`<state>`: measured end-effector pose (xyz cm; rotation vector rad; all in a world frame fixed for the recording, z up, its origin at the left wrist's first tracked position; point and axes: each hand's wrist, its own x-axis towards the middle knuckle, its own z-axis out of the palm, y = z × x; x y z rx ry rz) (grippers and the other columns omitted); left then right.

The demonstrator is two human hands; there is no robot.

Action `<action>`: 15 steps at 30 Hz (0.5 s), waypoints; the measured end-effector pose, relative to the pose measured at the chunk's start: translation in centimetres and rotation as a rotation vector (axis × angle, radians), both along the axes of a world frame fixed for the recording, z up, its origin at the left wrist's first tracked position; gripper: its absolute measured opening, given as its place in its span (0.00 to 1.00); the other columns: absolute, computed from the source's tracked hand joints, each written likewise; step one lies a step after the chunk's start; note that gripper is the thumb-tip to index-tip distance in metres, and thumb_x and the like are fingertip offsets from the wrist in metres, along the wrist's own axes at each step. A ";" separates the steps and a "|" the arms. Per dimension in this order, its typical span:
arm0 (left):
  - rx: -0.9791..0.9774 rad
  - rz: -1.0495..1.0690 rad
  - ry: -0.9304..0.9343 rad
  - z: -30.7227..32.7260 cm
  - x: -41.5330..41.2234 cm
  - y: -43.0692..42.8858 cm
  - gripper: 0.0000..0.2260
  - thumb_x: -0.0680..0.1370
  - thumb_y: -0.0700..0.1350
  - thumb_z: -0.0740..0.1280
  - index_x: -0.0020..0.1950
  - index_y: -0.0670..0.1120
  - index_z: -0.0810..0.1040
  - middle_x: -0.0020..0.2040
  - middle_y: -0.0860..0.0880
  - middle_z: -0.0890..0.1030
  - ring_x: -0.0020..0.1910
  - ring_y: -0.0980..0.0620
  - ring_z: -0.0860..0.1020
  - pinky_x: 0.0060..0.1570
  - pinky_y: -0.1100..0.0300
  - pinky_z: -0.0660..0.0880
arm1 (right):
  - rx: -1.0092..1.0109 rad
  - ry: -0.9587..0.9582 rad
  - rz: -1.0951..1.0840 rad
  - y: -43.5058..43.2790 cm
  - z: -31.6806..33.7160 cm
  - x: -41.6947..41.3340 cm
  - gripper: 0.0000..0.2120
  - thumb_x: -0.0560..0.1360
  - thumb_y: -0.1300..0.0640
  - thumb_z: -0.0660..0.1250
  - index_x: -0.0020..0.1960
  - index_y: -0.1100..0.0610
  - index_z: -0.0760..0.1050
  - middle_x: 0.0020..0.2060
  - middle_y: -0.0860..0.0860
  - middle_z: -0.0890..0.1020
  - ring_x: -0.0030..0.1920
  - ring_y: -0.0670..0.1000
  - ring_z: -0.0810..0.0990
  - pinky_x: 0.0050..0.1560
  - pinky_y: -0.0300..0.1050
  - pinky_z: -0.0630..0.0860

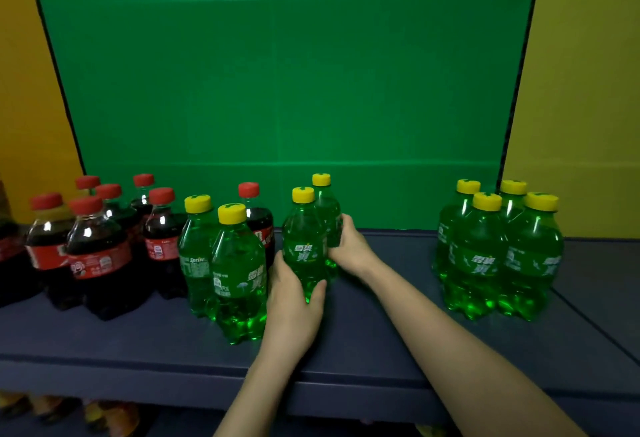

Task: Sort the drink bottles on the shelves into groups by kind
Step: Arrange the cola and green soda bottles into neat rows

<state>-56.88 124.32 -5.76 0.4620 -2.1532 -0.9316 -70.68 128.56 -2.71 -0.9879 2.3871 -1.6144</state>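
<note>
On the dark shelf [381, 325], my left hand [294, 301] grips the lower part of a green Sprite bottle [304, 246] with a yellow cap. Just behind it stands a second green bottle [327, 208], and my right hand [349, 246] wraps around its side. Two more Sprite bottles [235, 263] stand to the left, with one cola bottle [258, 218] behind them. Several red-capped cola bottles [97, 246] are grouped at the far left. A cluster of several Sprite bottles [495, 256] stands at the right.
A green backdrop [284, 90] rises behind the shelf, with yellow walls on both sides. Bare shelf lies between the held bottles and the right cluster. Orange items [104, 416] show dimly on a lower shelf below the front edge.
</note>
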 end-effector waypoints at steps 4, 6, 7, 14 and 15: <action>0.110 -0.022 0.015 0.4 -0.7 -0.3 0.29 0.75 0.39 0.67 0.72 0.40 0.56 0.66 0.43 0.71 0.65 0.45 0.71 0.59 0.63 0.64 | -0.022 0.056 -0.048 0.3 -0.3 -0.2 0.27 0.70 0.61 0.71 0.65 0.61 0.63 0.59 0.56 0.77 0.59 0.55 0.75 0.52 0.39 0.69; 0.146 -0.018 0.022 0.7 -0.8 -0.3 0.28 0.76 0.39 0.67 0.70 0.40 0.56 0.64 0.43 0.73 0.63 0.46 0.72 0.55 0.65 0.64 | -0.069 0.015 -0.042 1.2 -0.3 -0.4 0.28 0.69 0.59 0.73 0.63 0.61 0.64 0.59 0.56 0.77 0.60 0.55 0.75 0.59 0.45 0.72; 0.152 -0.016 0.025 0.7 -0.9 -0.3 0.27 0.75 0.39 0.67 0.69 0.40 0.57 0.63 0.42 0.74 0.62 0.46 0.73 0.54 0.65 0.65 | -0.088 0.008 -0.047 1.8 -0.2 -0.5 0.28 0.68 0.59 0.74 0.62 0.61 0.64 0.59 0.56 0.77 0.59 0.54 0.76 0.60 0.48 0.72; 0.066 -0.014 -0.078 1.7 -3.2 0.4 0.27 0.73 0.43 0.71 0.65 0.40 0.61 0.64 0.43 0.72 0.63 0.43 0.72 0.58 0.55 0.68 | -0.083 0.160 -0.190 7.6 0.0 -0.5 0.36 0.69 0.58 0.73 0.68 0.63 0.57 0.63 0.56 0.73 0.64 0.54 0.71 0.59 0.40 0.66; 0.057 -0.018 -0.099 2.0 -3.6 0.6 0.27 0.73 0.44 0.71 0.65 0.40 0.62 0.64 0.43 0.72 0.63 0.43 0.72 0.58 0.55 0.68 | -0.078 0.176 -0.206 8.2 -0.1 -0.5 0.36 0.69 0.58 0.74 0.68 0.63 0.57 0.64 0.57 0.73 0.65 0.56 0.71 0.61 0.43 0.66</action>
